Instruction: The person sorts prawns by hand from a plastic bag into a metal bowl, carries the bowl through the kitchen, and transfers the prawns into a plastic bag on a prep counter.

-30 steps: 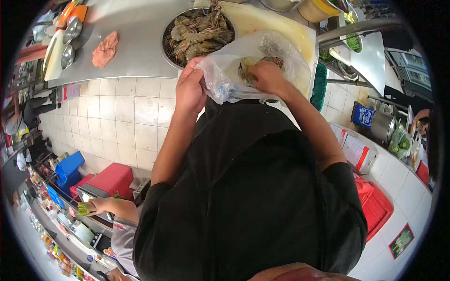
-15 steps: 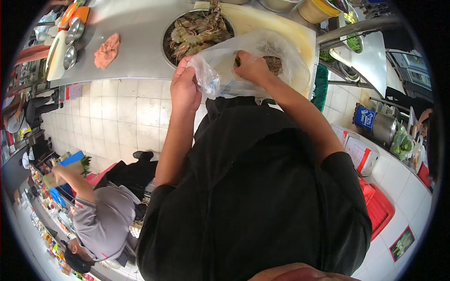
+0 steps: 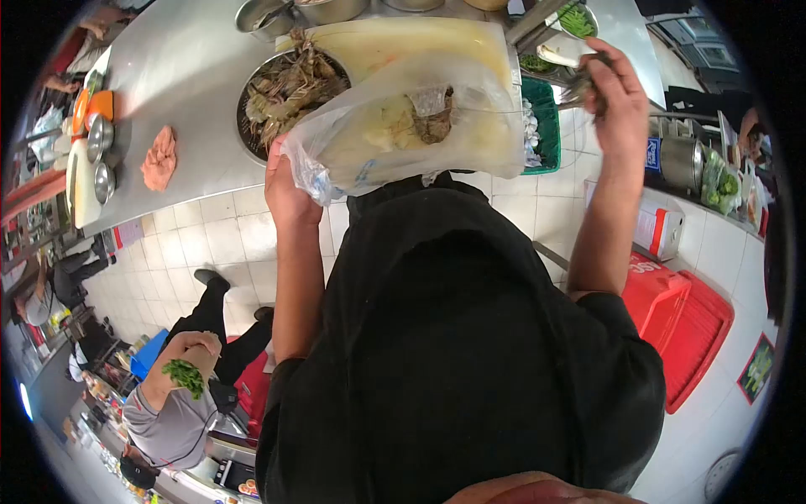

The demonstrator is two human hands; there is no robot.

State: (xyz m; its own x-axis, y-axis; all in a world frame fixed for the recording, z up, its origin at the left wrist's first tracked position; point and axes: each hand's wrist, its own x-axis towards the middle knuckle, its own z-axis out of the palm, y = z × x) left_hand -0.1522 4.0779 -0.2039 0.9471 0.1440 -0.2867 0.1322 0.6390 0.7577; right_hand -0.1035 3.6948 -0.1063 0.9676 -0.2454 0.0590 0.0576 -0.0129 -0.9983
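My left hand (image 3: 288, 186) grips the gathered edge of a clear plastic bag (image 3: 336, 151), which lies across a yellowish cutting board (image 3: 403, 38). A dark brown prawn-like piece (image 3: 434, 126) shows in the bag. Off to the right, my right hand (image 3: 620, 105) is raised beyond the board near a green basket (image 3: 550, 134). Its fingers close on a dark, whiskered prawn (image 3: 591, 82), partly hidden and blurred. Left of the bag, a perforated metal bowl (image 3: 243, 126) is heaped with large prawns (image 3: 290, 92).
A crumpled pink cloth (image 3: 159, 158) and small metal bowls (image 3: 103, 182) are on the steel table (image 3: 197, 92). Metal pots (image 3: 332, 10) line the back. A metal post (image 3: 537, 23) rises by the board's right corner. Behind at left, a co-worker (image 3: 172, 428) holds greens (image 3: 185, 378).
My right hand has come out of the bag and swung right, past the board, with the dark prawn. My left hand still holds the bag. The view has shifted, and the co-worker has moved.
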